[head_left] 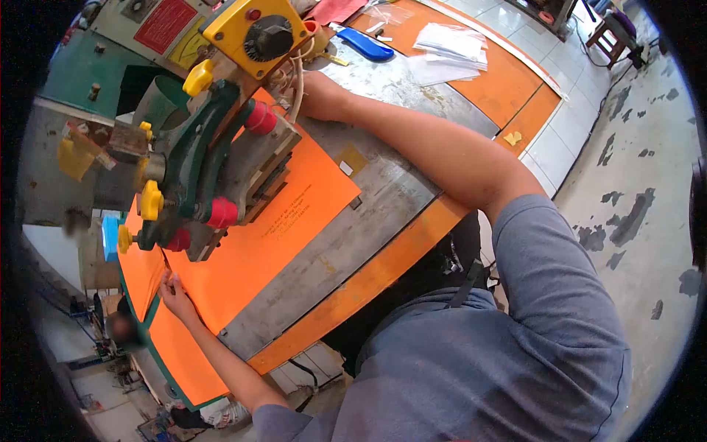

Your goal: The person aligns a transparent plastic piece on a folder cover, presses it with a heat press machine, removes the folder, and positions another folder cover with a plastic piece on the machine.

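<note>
A large orange sheet (243, 280) with several lines of small print lies on the grey metal bed, under a press head (210, 177) with a dark green frame, yellow knobs and red parts. My left hand (175, 296) is at the sheet's left edge, its fingers closed on that edge. My right hand (318, 96) reaches to the far side of the press, near the sheet's far edge; pale cables and the machine hide its fingers. Above it is a yellow control box (258, 37) with a black dial and a red light.
More orange sheets (184, 357) lie on a green surface to the left. A blue-handled cutter (364, 44) and clear plastic sleeves (451, 48) rest on the worktop beyond my right arm. An orange wooden edge (353, 283) borders the bed near my body. A stool (611, 37) stands farther off.
</note>
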`<state>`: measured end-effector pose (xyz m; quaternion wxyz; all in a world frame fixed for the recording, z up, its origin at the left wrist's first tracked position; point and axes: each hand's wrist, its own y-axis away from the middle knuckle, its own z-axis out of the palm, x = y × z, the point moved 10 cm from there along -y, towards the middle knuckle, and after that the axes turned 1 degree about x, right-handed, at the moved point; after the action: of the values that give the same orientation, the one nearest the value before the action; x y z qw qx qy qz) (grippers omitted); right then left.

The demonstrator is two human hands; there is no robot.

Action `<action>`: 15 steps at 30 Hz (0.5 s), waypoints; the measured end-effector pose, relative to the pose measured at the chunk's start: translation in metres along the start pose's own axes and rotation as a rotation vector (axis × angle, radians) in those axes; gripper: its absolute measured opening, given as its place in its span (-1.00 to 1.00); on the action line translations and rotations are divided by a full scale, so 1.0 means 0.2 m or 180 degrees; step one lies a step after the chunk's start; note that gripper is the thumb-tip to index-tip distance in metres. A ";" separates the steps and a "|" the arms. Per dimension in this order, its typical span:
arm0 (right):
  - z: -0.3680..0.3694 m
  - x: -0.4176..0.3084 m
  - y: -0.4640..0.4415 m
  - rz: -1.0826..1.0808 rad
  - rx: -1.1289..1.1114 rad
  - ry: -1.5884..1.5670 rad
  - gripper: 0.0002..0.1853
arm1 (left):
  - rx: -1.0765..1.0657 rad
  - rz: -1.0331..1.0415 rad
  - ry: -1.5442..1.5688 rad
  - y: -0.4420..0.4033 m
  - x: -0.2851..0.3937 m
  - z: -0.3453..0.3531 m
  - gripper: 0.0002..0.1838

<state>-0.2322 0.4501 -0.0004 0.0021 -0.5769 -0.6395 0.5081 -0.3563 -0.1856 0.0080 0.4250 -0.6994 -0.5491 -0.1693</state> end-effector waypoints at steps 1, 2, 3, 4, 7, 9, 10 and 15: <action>-0.01 -0.01 0.00 -0.0010 0.0026 -0.0097 -0.74 | -0.0017 0.0023 -0.0003 -0.01 0.00 0.01 -0.57; -0.02 -0.01 -0.01 -0.0023 0.0050 -0.0195 -0.72 | -0.0017 -0.0019 0.0168 -0.01 -0.02 0.02 -0.58; 0.00 0.02 -0.02 -0.0009 0.0072 -0.0193 -0.72 | -0.0017 -0.0064 0.0338 -0.01 -0.02 0.02 -0.60; 0.02 0.03 -0.03 -0.0102 0.0052 -0.0083 -0.72 | -0.0033 -0.0047 0.0330 -0.01 -0.01 0.02 -0.60; 0.04 0.04 -0.03 -0.0024 -0.0046 0.0071 -0.72 | -0.0057 -0.0035 0.0249 -0.01 -0.02 0.01 -0.61; 0.03 0.05 -0.03 0.0151 -0.0123 0.0120 -0.72 | -0.0010 -0.0075 0.0215 -0.02 -0.02 0.01 -0.63; 0.03 0.05 -0.03 0.0192 -0.0135 0.0105 -0.72 | -0.0027 -0.0066 0.0209 -0.02 -0.01 0.02 -0.63; 0.04 0.06 -0.03 0.0335 -0.0172 0.0101 -0.70 | -0.0151 -0.0025 0.0331 -0.03 -0.03 0.03 -0.61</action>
<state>-0.2447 0.4549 -0.0071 -0.0300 -0.6176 -0.6216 0.4809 -0.3657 -0.1837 0.0036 0.4357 -0.6973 -0.5248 -0.2201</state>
